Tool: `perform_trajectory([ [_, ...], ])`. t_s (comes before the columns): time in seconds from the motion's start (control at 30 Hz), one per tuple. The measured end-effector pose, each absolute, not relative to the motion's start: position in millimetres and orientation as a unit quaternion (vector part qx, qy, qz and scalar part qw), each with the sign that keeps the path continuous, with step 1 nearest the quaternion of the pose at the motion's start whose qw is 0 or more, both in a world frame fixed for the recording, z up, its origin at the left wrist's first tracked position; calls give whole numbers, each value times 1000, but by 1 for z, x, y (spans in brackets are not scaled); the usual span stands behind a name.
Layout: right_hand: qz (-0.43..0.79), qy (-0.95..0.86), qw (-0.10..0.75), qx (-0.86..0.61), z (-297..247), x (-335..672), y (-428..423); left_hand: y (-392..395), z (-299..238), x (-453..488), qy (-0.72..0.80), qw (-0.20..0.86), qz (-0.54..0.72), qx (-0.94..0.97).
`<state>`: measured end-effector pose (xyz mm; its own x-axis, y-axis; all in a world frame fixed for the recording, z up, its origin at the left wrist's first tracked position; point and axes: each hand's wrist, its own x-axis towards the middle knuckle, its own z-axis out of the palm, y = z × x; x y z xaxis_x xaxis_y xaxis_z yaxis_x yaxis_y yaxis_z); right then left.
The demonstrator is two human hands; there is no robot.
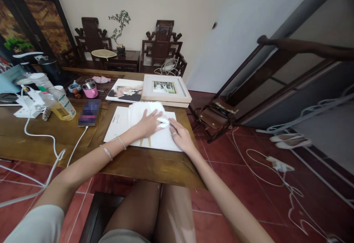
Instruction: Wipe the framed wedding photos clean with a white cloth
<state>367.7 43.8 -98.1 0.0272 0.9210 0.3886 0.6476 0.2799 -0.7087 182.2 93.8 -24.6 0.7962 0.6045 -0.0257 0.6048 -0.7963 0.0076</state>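
My left hand (pixel 148 123) lies flat, fingers spread, on a folded white cloth (pixel 143 111) that rests on a large white sheet (pixel 163 139) on the wooden table (pixel 138 163). My right hand (pixel 180 135) rests on the sheet just right of the cloth, fingers stretched toward its rolled end (pixel 163 121). Two thin bracelets circle my left wrist, and a ring shows on my right hand.
Behind the cloth sit a framed photo (pixel 165 88) and a photo book (pixel 125 91). To the left are a phone (pixel 89 113) on a white cable, a pink cup (pixel 90 90) and an oil bottle (pixel 59 101). A brown bag (pixel 211 117) and loose cables lie on the red tiled floor.
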Motion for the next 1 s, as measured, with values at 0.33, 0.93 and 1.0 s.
perform_trajectory([
  [0.33, 271, -527, 557, -582, -97, 372, 44, 11, -25, 188, 160, -57, 26, 985],
  [0.93, 121, -728, 382, -556, -89, 362, 36, 102, 15, 194, 253, 89, 24, 963],
  [1.0, 115, -724, 371, -570, -89, 362, 36, 103, 16, 211, 219, 106, 47, 969],
])
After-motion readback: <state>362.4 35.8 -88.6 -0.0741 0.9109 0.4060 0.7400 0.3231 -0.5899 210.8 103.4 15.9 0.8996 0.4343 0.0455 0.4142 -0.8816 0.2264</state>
